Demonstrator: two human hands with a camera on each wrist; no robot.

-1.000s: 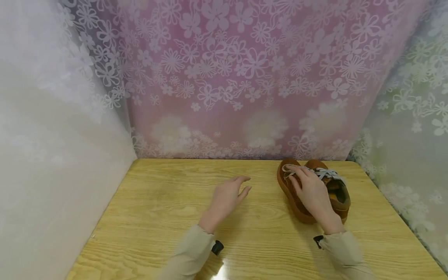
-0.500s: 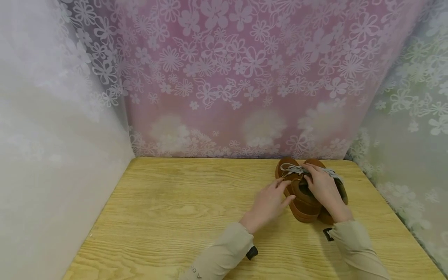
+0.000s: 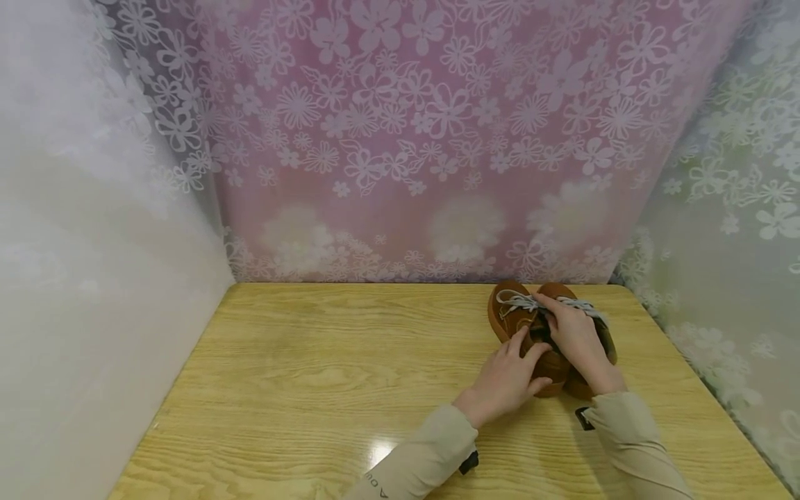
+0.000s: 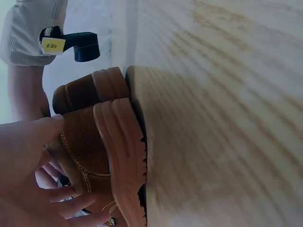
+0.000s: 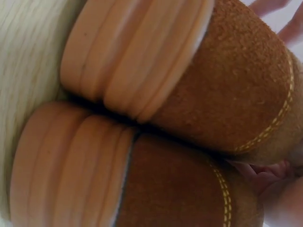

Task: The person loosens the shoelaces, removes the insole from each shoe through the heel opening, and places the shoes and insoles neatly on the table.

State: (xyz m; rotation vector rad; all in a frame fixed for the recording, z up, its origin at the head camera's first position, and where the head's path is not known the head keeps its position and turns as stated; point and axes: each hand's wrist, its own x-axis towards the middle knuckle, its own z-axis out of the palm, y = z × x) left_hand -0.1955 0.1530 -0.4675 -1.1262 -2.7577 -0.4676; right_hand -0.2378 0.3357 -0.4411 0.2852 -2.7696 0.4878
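Note:
Two brown lace-up shoes stand side by side at the back right of the table, heels toward me. My left hand (image 3: 503,378) touches the outer side and heel of the left shoe (image 3: 505,325), its fingers extended and spread. The fingertips lie near the collar in the left wrist view, with the thumb at the heel (image 4: 83,130). My right hand (image 3: 578,337) reaches over the right shoe (image 3: 607,340) and holds the left shoe at its inner upper by the grey laces (image 3: 519,301). Fingers show between the two heels in the right wrist view; their tips are partly hidden.
The wooden table (image 3: 325,361) reaches to a pink flowered curtain (image 3: 375,173) just behind the shoes. Pale curtains hang on both sides, the right one (image 3: 737,278) close to the table's edge. A dark strap device (image 3: 469,462) sits at the left wrist.
My left hand has moved right across the table and now touches the left shoe's outer side. My right hand has shifted slightly right and down from above the left shoe's laces.

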